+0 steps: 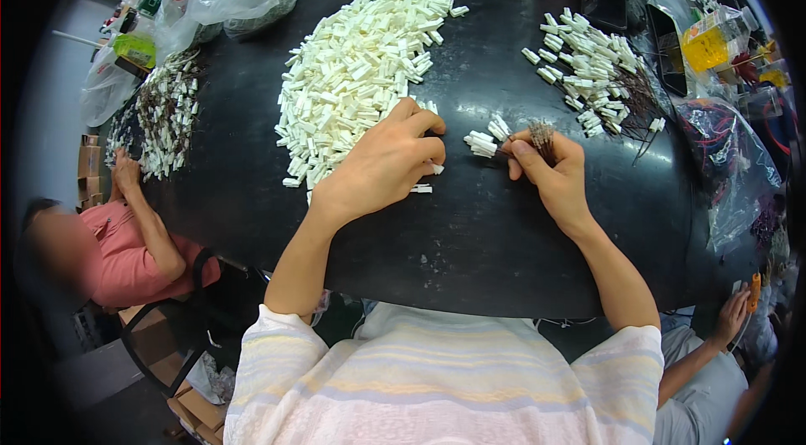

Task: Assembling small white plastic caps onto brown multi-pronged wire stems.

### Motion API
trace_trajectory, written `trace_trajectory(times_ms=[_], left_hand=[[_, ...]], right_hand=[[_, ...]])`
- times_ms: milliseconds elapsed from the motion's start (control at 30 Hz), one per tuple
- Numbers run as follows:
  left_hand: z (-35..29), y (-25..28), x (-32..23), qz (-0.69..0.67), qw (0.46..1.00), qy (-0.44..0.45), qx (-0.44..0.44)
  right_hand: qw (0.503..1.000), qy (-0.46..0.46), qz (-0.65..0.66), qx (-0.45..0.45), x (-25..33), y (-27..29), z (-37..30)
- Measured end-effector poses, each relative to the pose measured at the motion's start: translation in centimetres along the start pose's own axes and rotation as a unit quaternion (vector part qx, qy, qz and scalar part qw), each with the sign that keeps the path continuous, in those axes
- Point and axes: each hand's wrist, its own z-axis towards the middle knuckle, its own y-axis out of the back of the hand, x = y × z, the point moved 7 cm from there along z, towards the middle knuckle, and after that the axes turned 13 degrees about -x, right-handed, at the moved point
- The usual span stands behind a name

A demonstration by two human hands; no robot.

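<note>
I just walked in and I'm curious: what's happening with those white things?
The person's left hand is beside a big pile of little white pieces, with one at its fingertips. The right hand holds a bunch of thin wires, with white pieces at one end. More wired pieces lie farther right.

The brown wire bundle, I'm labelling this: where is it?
In the head view, the brown wire bundle is in the right hand, right of the big white heap.
</note>
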Motion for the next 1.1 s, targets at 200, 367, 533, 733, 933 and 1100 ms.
trace_trajectory(times_ms=[200, 367, 533, 733, 933, 1100], left_hand=[[0.8, -0.3, 1.3, -0.147, 0.976, 0.153, -0.054], [0.5, -1.9, 2.0, -0.358, 0.904, 0.222, -0.072], [0.3, -2.3, 1.8, -0.375, 0.897, 0.225, -0.06], [0.2, -2.8, 1.6, -0.359, 0.905, 0.224, -0.046], [0.4, -3.2, 0.6, -0.321, 0.924, 0.205, -0.032], [0.4, -3.0, 0.4, -0.309, 0.937, 0.156, -0.047]], right_hand=[[0.997, 0.07, -0.027, 0.011, 0.0, 0.0, 0.0], [0.994, 0.084, -0.059, 0.033, 0.4, -0.5, -0.3], [0.991, 0.102, -0.076, 0.037, 0.6, -0.5, -0.4], [0.989, 0.104, -0.089, 0.051, 0.6, -0.7, -0.5], [0.986, 0.13, -0.08, 0.072, 0.4, -0.8, -0.6], [0.983, 0.129, -0.085, 0.099, 0.3, -1.3, -0.7]])
